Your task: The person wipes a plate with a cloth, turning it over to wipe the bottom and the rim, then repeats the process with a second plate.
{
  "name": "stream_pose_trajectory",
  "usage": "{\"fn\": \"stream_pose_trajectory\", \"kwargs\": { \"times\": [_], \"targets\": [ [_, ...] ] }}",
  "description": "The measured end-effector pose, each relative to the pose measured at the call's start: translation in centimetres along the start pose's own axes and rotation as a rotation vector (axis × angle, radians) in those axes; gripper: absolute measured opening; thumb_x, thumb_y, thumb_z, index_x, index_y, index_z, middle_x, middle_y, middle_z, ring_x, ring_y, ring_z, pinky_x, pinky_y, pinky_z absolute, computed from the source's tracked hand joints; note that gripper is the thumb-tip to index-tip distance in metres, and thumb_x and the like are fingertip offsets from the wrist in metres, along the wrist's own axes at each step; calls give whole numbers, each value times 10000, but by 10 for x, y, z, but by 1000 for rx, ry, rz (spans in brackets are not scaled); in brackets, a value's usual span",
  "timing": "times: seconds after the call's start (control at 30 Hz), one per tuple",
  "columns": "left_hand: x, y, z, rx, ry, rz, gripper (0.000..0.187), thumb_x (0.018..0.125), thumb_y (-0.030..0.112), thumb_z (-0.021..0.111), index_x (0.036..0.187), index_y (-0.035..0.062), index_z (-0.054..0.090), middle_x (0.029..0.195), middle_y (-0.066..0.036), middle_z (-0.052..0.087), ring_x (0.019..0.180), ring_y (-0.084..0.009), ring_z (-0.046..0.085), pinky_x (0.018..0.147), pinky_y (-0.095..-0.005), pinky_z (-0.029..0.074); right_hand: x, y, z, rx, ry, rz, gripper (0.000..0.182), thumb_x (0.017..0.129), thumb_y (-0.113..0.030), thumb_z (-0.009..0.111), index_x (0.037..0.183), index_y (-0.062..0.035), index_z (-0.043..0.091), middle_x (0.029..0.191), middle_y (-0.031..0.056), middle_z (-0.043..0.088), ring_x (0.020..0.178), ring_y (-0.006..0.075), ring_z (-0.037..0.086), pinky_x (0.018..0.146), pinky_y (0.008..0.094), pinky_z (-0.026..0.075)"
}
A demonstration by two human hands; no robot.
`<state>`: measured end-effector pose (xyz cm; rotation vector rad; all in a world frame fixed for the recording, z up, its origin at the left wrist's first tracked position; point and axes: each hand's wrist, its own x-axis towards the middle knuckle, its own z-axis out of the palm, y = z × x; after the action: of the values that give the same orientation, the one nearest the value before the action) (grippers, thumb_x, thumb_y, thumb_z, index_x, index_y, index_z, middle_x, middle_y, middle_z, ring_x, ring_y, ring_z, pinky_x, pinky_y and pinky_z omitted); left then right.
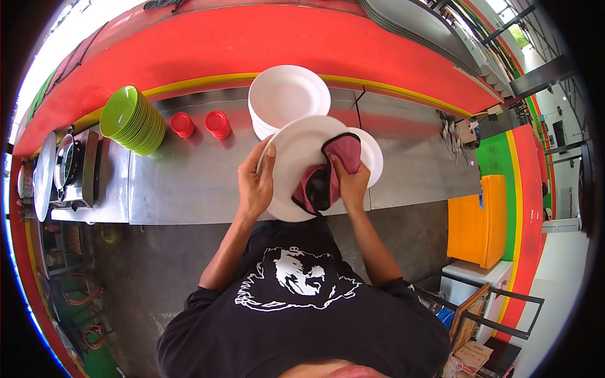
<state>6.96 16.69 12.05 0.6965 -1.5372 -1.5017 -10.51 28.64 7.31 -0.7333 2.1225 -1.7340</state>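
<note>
A white plate (291,154) is tilted up in front of my chest, over the near edge of the steel counter. My left hand (257,179) grips its left rim, thumb on the face and fingers behind. In my right hand (351,183) is a pink cloth with black edging (345,153), pressed against the right part of the plate's face. Behind the held plate stands a stack of white plates (288,94). Another white plate (372,156) lies on the counter to the right, partly hidden by the cloth and the held plate.
On the left of the steel counter (189,183) are a leaning stack of green bowls (129,120), two red cups (217,125) and a stove (79,170). Several pieces of cutlery (451,135) lie at the right end. An orange bin (477,220) stands beyond that end.
</note>
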Motion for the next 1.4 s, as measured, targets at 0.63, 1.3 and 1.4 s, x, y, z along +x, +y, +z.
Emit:
{"fn": "stream_pose_trajectory", "kwargs": {
  "times": [0.63, 1.3, 1.4],
  "targets": [
    [-1, -8, -17, 111, -258, -110, 376, 1067, 282, 508, 1272, -14, 615, 830, -12, 590, 791, -87, 486, 731, -266, 451, 18, -1, -37, -201, -142, -183, 362, 806, -232, 832, 1003, 47, 711, 916, 144, 753, 841, 205, 718, 773, 333, 546],
    [12, -2, -30, 44, 201, -1, 376, 1041, 328, 574, 1000, -28, 685, 641, 61, 450, 618, -49, 367, 529, -250, 313, -3, -27, 31, 112, 126, -162, 232, 853, -158, 802, 916, 45, 709, 868, 67, 730, 775, 127, 656, 717, 291, 517],
    [7, -16, -3, -99, 402, 44, 418, 1053, 368, 539, 1034, -32, 656, 759, 71, 496, 686, -36, 394, 582, -217, 322, -30, -9, 67, 389, 294, 28, 238, 883, -154, 775, 969, 54, 698, 931, 73, 722, 828, 130, 656, 758, 279, 509]
  ]
}}
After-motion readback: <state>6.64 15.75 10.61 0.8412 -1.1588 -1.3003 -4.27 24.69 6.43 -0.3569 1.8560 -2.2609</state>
